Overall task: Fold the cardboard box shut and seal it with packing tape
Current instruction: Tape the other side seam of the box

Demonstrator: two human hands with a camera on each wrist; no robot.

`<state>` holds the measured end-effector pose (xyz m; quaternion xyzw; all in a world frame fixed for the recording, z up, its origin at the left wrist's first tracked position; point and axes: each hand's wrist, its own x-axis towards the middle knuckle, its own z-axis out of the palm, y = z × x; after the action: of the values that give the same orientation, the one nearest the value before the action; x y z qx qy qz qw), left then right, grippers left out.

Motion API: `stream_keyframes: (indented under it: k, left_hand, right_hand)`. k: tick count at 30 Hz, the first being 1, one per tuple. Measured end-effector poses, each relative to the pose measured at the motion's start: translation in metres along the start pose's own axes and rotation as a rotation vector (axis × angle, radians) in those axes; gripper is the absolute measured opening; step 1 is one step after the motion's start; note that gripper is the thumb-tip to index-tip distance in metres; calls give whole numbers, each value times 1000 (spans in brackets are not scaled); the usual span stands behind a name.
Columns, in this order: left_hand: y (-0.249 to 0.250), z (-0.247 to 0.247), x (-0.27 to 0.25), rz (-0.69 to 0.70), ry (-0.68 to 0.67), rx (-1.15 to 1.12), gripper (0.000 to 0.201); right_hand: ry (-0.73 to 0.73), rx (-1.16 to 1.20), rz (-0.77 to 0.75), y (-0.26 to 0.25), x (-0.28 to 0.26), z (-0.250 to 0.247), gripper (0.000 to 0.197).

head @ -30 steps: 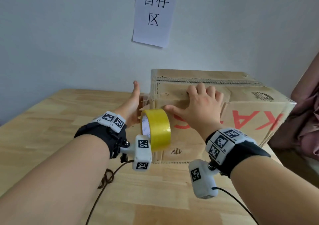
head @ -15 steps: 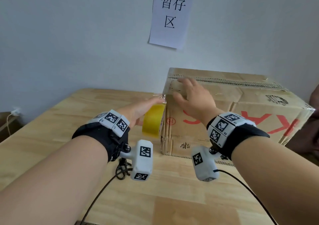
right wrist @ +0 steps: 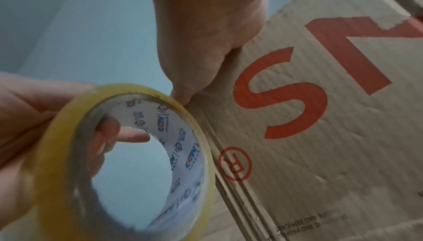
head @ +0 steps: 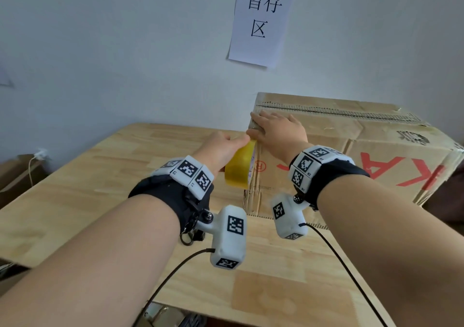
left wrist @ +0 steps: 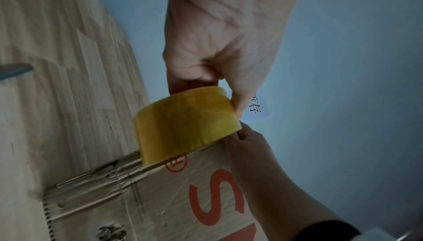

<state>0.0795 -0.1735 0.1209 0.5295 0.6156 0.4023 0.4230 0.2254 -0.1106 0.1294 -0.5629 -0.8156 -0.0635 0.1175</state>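
Now we hold the tape roll (head: 239,167) in our left hand (head: 218,148), fingers (right wrist: 107,136) curled through its core, tight against the near left corner of the cardboard box (head: 351,151), which sits closed on the bench (head: 100,176) at centre right of the head view. Our right hand (head: 278,131) lies flat over that corner, thumb by the roll. To do this well, we should probably press the tape end firmly before pulling the roll away.

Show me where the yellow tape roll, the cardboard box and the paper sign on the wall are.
yellow tape roll (head: 238,168), head view, on its outer yellow band.
cardboard box (head: 351,176), head view, on the front face beside the red lettering.
paper sign (head: 263,20), head view, on the sheet's middle, among the black characters.
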Motion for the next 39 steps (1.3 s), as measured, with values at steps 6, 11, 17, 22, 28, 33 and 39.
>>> stream_keyframes:
  k: [6, 11, 17, 22, 28, 33, 39]
  left_hand:
    - [-4, 10, -2, 21, 4, 117, 48]
    - [-9, 20, 4, -31, 28, 164, 33]
    - [-20, 29, 9, -89, 36, 188, 33]
    - [-23, 30, 9, -82, 101, 171, 37]
    - [-41, 28, -1, 23, 188, 11, 20]
    - [-40, 26, -6, 95, 177, 78, 36]
    - [-38, 26, -2, 116, 148, 282, 50]
  right_hand:
    - [18, 15, 3, -1, 0, 1, 54]
    - [57, 0, -5, -3, -3, 1, 51]
    - [111, -32, -12, -4, -6, 5, 53]
    - [159, -120, -48, 0, -7, 13, 67]
    - [210, -187, -57, 2, -11, 19, 81]
    - [224, -199, -37, -1, -15, 22, 85]
    - [238, -148, -7, -2, -14, 21, 81]
